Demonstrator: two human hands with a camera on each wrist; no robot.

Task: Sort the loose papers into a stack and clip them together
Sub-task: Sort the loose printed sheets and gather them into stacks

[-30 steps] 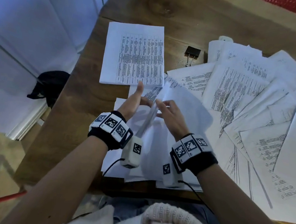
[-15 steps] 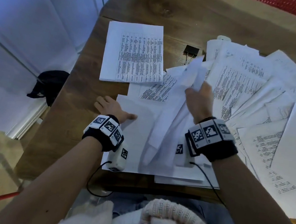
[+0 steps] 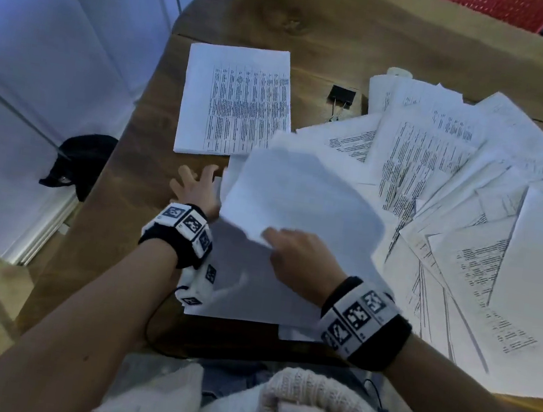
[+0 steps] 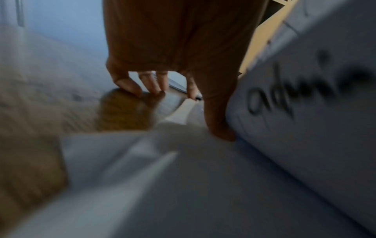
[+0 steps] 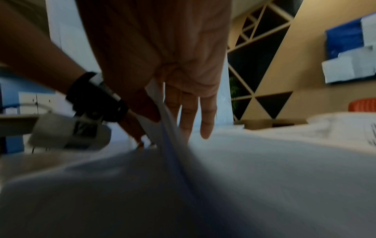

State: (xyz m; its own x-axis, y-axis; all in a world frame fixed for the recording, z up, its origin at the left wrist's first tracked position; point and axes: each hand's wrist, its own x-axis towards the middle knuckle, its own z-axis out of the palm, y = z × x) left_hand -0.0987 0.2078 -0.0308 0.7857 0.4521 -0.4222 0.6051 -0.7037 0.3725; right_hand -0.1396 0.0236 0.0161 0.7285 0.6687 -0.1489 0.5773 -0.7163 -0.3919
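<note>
One binder clip [image 3: 342, 95]; one neat stack [image 3: 235, 101]; many loose papers [image 3: 473, 184]; two hands.

Blank sheet [image 3: 301, 203] lifted, prob. over near stack [image 3: 251, 293]; loose papers [image 3: 470, 204] fanned right.

Left hand [image 3: 196, 189] spread flat, fingers straight, on the tabletop [image 3: 138, 160]. Right hand [image 3: 297, 261] beside it, pinching a raised sheet [image 3: 302, 196].

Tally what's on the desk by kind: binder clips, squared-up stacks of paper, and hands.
Binder clips: 1, the black binder clip
Neat paper stacks: 1, the stack at the far left
Hands: 2, left hand and right hand
Total: 4
</note>
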